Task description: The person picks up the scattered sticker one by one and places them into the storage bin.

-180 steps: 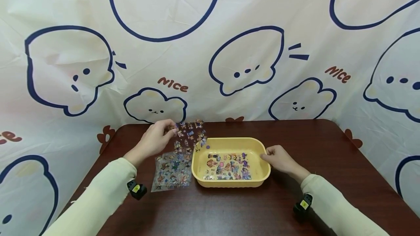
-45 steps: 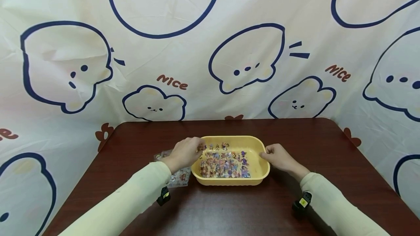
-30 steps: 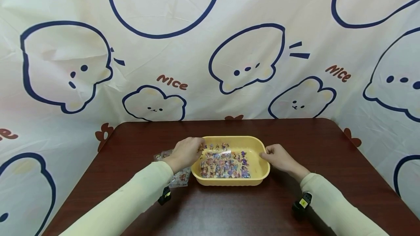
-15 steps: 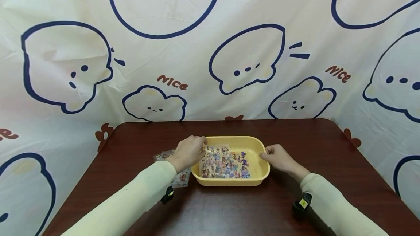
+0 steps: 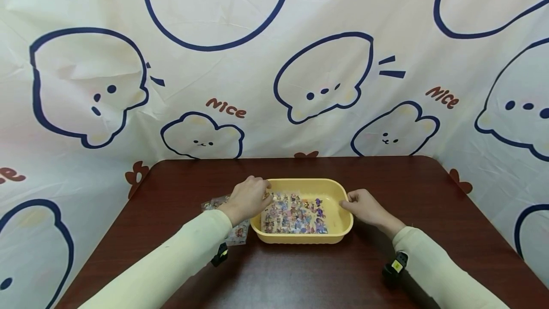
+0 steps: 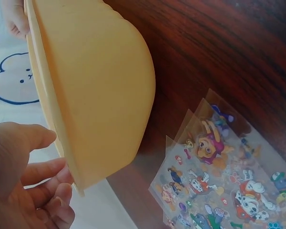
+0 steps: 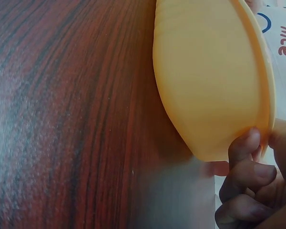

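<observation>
A yellow plastic basin [image 5: 300, 239] stands on the table, holding clear sticker sheets [image 5: 293, 216] covered in small cartoon figures. Over its left rim is my left hand [image 5: 250, 199]; in the left wrist view the thumb and index finger are apart, loosely bent, with nothing visible between them. The fingertips are close to the rim, and whether they touch it I cannot tell. At the opposite end my right hand [image 5: 364, 206] pinches the rim, thumb on one side and fingers [image 7: 245, 143] on the outer wall. Beside the basin lies a fanned stack of clear sticker sheets [image 6: 224, 186], partly hidden by my left hand in the head view.
The dark wood-grain table [image 5: 279, 275] ends at a pale cloth backdrop [image 5: 257, 80] printed with cartoon outlines. Small black devices with yellow marks sit at the left wrist [image 5: 220, 255] and right wrist [image 5: 395, 267].
My left hand carried a clear sticker sheet from above the stack into the basin; the sheet now lies lower, over the others. My right hand stays on the rim.
</observation>
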`<state>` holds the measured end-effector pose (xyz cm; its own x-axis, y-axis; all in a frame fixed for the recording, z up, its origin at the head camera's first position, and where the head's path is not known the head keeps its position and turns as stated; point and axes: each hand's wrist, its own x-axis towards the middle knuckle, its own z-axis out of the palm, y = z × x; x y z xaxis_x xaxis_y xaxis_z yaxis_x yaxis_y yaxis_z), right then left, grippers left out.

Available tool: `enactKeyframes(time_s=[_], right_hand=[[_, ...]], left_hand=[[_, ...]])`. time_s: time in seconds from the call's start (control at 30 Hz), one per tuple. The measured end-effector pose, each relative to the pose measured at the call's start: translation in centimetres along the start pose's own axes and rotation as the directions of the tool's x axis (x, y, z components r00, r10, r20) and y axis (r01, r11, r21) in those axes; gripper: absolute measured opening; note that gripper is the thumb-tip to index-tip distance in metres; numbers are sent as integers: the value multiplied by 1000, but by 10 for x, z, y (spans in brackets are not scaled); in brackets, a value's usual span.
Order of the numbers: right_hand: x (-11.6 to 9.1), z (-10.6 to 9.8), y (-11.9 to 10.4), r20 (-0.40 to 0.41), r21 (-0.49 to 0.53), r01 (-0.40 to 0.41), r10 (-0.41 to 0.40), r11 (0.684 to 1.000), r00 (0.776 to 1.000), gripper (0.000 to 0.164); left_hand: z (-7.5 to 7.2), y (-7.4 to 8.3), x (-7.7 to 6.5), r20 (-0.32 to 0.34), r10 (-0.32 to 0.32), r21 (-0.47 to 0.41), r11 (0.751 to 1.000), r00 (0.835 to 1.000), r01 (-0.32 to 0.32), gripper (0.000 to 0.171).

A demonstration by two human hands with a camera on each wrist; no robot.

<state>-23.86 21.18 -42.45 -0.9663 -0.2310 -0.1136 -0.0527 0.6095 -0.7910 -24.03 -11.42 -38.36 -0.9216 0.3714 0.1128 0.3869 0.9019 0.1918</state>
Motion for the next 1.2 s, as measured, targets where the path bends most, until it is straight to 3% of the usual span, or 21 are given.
enactKeyframes(time_s=[0.63,1.2], right_hand=[[0,1,0,-4,4,1,-1,1000,1000,31],[0,2,2,-14,7,10,-10,1000,1000,32]], left_hand=[[-4,-1,-2,28,-2,-46,999,1000,3,31],[-11,-2,-7,-11,-5,-101,995,1000,4,27]])
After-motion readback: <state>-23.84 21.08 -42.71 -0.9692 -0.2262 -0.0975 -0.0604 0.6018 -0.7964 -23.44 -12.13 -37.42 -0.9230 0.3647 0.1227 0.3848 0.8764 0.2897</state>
